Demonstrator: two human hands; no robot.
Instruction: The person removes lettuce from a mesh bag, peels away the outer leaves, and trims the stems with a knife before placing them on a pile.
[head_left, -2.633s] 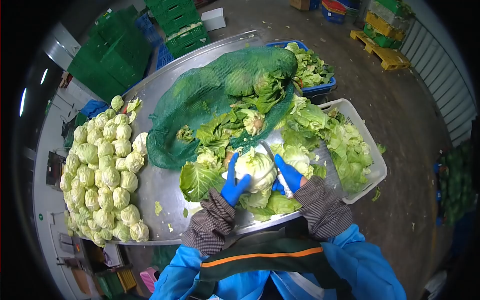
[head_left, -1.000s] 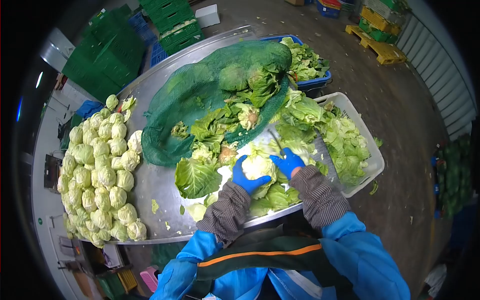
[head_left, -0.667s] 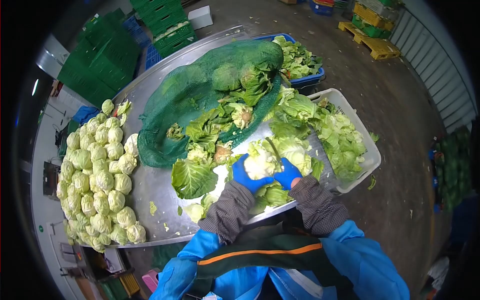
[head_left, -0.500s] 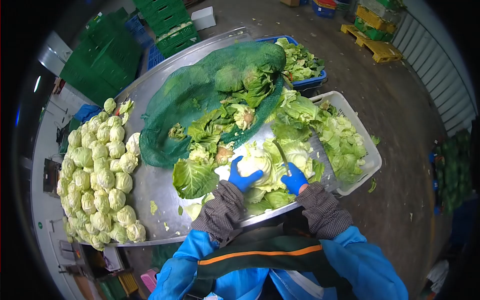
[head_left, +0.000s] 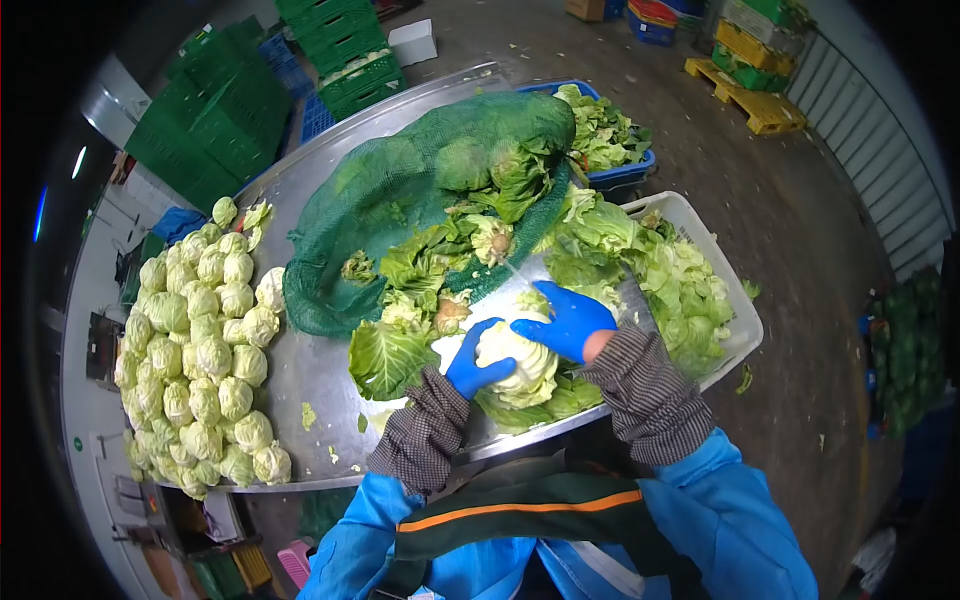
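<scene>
A pale cabbage head (head_left: 525,368) rests on loose leaves near the metal table's front edge. My left hand (head_left: 480,360), in a blue glove, is wrapped round its left side. On its upper right is my right hand (head_left: 568,322), also gloved, its thumb against the cabbage and its fingers closed round a knife. The knife's blade (head_left: 520,272) shows only faintly beyond the fingers; its handle is hidden. Just behind lies a green mesh sack (head_left: 350,215) with cabbages inside and at its opening. A big green leaf (head_left: 388,358) lies left of my left hand.
Many trimmed cabbages (head_left: 205,350) are piled on the table's left end. A white crate (head_left: 745,335) of leaves stands at the right edge, with a blue crate (head_left: 625,175) of leaves behind it. Green crates (head_left: 335,45) are stacked beyond the table; a yellow pallet (head_left: 765,112) lies at the back right.
My right hand has moved up and left onto the cabbage, its back now facing up. The knife has swung to point away to the left. The cabbage has shifted slightly toward me.
</scene>
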